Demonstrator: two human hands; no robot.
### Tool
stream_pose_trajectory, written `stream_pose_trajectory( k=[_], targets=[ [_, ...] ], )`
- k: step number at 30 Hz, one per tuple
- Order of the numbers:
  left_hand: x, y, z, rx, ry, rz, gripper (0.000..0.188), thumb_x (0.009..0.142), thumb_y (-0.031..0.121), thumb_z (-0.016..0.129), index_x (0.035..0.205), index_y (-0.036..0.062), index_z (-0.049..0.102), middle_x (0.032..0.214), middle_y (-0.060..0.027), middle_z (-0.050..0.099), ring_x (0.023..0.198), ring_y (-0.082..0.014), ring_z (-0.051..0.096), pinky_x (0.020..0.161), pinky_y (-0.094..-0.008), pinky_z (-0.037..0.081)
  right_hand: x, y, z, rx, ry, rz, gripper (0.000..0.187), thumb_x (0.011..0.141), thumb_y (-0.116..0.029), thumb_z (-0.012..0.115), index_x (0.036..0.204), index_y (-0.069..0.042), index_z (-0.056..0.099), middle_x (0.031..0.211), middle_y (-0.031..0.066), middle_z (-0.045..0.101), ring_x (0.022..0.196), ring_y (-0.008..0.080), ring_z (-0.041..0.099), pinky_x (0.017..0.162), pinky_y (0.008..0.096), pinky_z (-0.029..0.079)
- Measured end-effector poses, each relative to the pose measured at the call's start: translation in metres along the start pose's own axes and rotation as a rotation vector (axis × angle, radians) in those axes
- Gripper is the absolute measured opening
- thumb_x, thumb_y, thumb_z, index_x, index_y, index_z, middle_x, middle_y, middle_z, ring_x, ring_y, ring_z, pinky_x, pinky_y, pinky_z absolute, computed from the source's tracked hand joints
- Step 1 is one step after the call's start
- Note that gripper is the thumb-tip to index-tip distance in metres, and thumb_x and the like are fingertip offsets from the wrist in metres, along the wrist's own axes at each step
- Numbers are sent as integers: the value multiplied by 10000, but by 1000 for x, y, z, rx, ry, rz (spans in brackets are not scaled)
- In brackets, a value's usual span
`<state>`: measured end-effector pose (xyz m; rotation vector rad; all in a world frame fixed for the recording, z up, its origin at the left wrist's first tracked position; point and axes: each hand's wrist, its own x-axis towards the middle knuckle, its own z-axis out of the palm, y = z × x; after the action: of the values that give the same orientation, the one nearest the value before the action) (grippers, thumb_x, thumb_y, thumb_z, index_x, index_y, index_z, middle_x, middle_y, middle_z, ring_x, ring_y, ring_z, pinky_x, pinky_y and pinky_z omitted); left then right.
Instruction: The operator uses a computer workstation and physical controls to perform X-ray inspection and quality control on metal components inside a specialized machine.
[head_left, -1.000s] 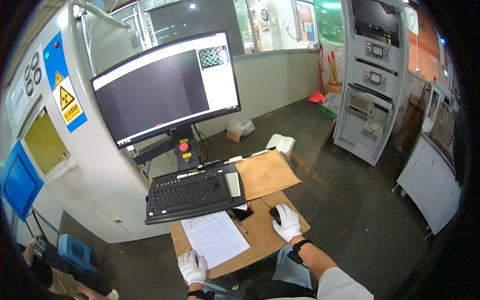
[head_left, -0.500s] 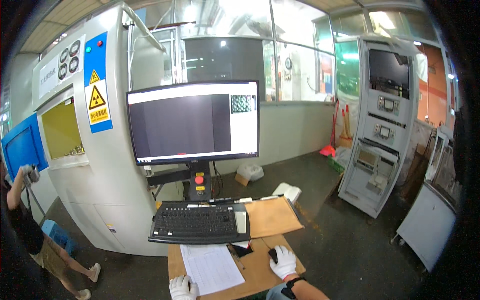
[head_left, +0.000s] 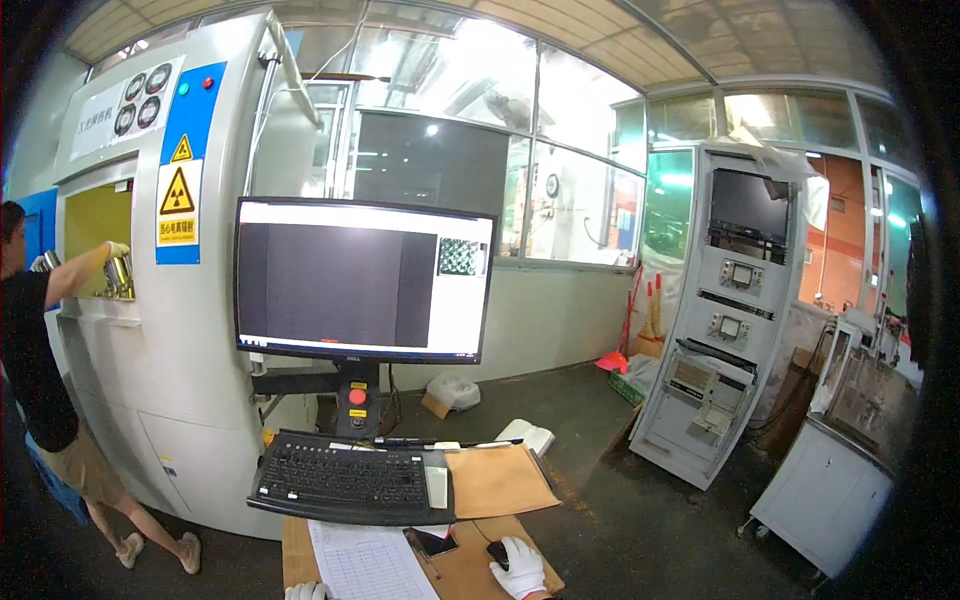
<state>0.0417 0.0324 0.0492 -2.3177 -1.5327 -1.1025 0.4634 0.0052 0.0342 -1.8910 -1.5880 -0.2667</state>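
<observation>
My right hand (head_left: 521,570), in a white glove, rests on a black computer mouse (head_left: 497,551) on the brown desk top (head_left: 482,530), its fingers curved over it. Only the top of my gloved left hand (head_left: 306,591) shows at the lower edge, beside a printed sheet of paper (head_left: 365,562); its fingers are mostly cut off. A black keyboard (head_left: 345,478) lies beyond the paper, with a brown folder (head_left: 500,482) to its right. Above them stands a monitor (head_left: 335,290) with a dark grey picture and a small patterned inset. A phone-like dark object (head_left: 432,543) lies between paper and mouse.
At the left, a co-worker (head_left: 40,350) reaches into the opening of a large grey cabinet (head_left: 215,380) with a radiation warning sign, near shiny metal parts (head_left: 121,278). A red button (head_left: 357,396) sits under the monitor. An instrument rack (head_left: 690,350) and metal cart (head_left: 830,480) stand right.
My view has tilted up and shifted right, so the desk sits lower and my left hand is mostly out of view. The co-worker has stepped to the cabinet and put an arm into its opening.
</observation>
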Motion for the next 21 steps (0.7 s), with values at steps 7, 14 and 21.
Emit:
stream_pose_trajectory(
  k=[7,14,21],
  targets=[
    [-3,1,5,8,74,27,276,842,200,711,1071,46,687,1084,-164,697,1057,-376,635,1005,-536,477,-1,-8,-11,-25,-18,18,680,865,-383,736,1434,-72,531,1389,231,589,1268,430,560,1086,515,446],
    [-5,2,5,14,53,11,283,851,222,715,1077,54,685,1093,-155,688,1065,-375,620,1009,-526,469,-2,-2,-4,-40,-12,-37,666,870,-364,730,1434,-72,528,1382,233,590,1252,437,565,1082,517,449],
    [-3,2,3,-1,41,-29,274,860,226,704,1080,63,685,1109,-155,677,1081,-380,606,1013,-512,461,0,0,-1,10,40,-74,641,850,-329,743,1408,-78,553,1360,230,601,1227,442,575,1059,529,465]
  ],
)
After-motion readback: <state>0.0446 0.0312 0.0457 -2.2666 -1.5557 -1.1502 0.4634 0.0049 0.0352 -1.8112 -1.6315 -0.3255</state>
